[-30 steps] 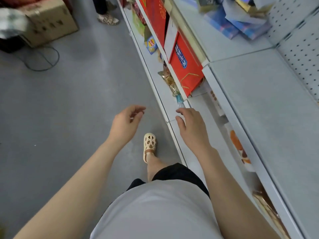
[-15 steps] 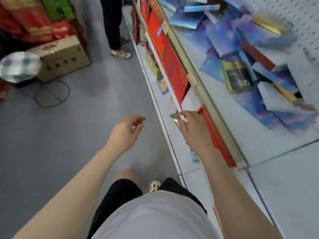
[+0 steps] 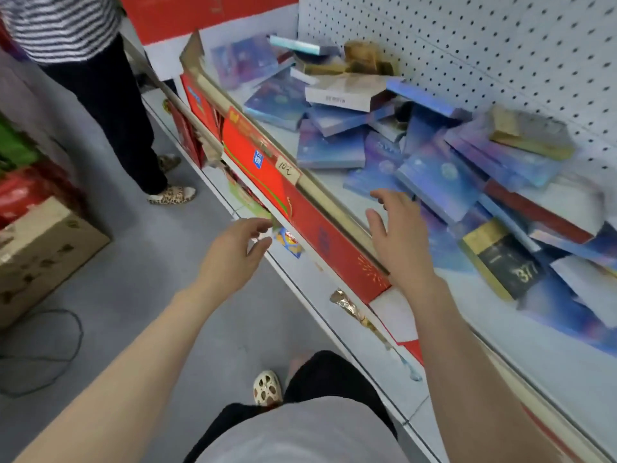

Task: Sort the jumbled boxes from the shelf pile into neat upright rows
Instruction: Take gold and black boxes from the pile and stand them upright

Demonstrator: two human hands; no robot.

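The pile of boxes [image 3: 417,145] lies jumbled on the shelf [image 3: 551,369] against the pegboard wall [image 3: 467,45] — mostly blue, a few gold, none upright. The right hand [image 3: 400,238] hovers over the shelf's front rail [image 3: 334,202], fingers spread, holding nothing. The left hand [image 3: 233,255] hangs below that rail — loosely curled, empty.
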